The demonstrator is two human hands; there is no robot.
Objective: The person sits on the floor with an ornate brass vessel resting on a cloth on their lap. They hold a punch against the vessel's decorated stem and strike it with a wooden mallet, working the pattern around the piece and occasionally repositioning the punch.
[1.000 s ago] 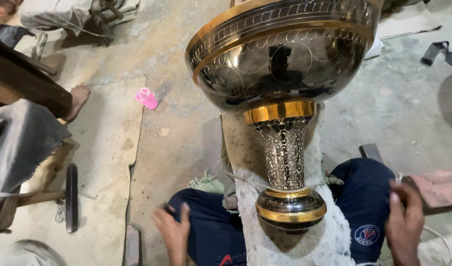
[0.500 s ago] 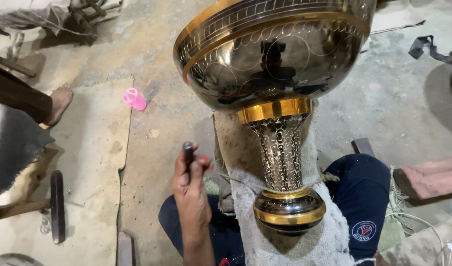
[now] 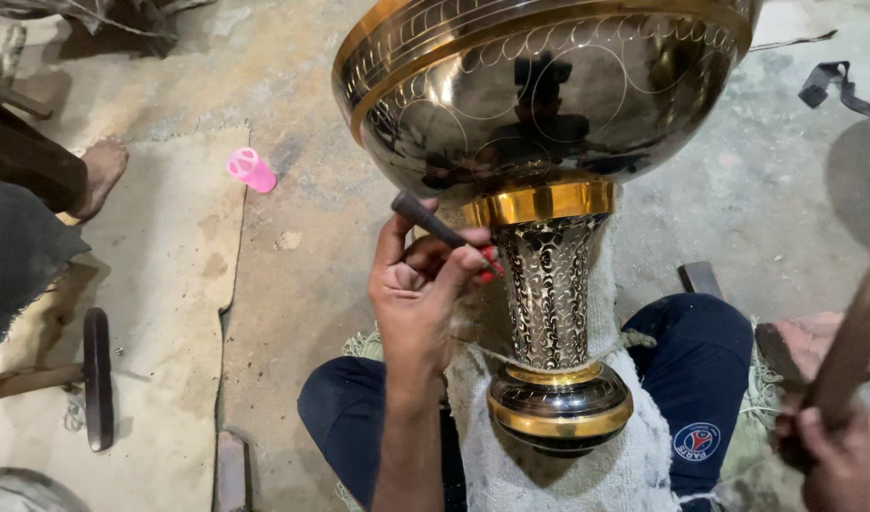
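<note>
A short dark metal punch (image 3: 442,226) is pinched between the thumb and the curled fingers of the left hand (image 3: 421,289), in the middle of the frame. The tool is held tilted, its lower end hidden behind the fingertips, just beside the gold band (image 3: 541,201) at the top of the stem. Whether the tip is touching the metal cannot be told.

At the lower right edge of the frame the right hand (image 3: 826,453) is seen, closed around a wooden handle (image 3: 850,346) that rises toward the upper right; it is blurred, and its head is out of the picture.

The large goblet-shaped vessel (image 3: 549,104) is standing upright between the person's knees. Its polished dark bowl, with fine engraved lines and a gold rim, fills the upper centre and upper right of the frame. Below it the engraved stem (image 3: 547,294) narrows to a round gold-banded foot (image 3: 560,410), which rests on a coarse whitish cloth (image 3: 587,474) laid over the dark blue trousers (image 3: 700,365).

On the concrete floor (image 3: 293,313), in the upper left, a small pink plastic piece (image 3: 250,170) is lying. At the left edge another person's bare foot (image 3: 101,171) is seen on a pale mat (image 3: 160,284), and a dark metal bar (image 3: 97,377) lies at the lower left.
</note>
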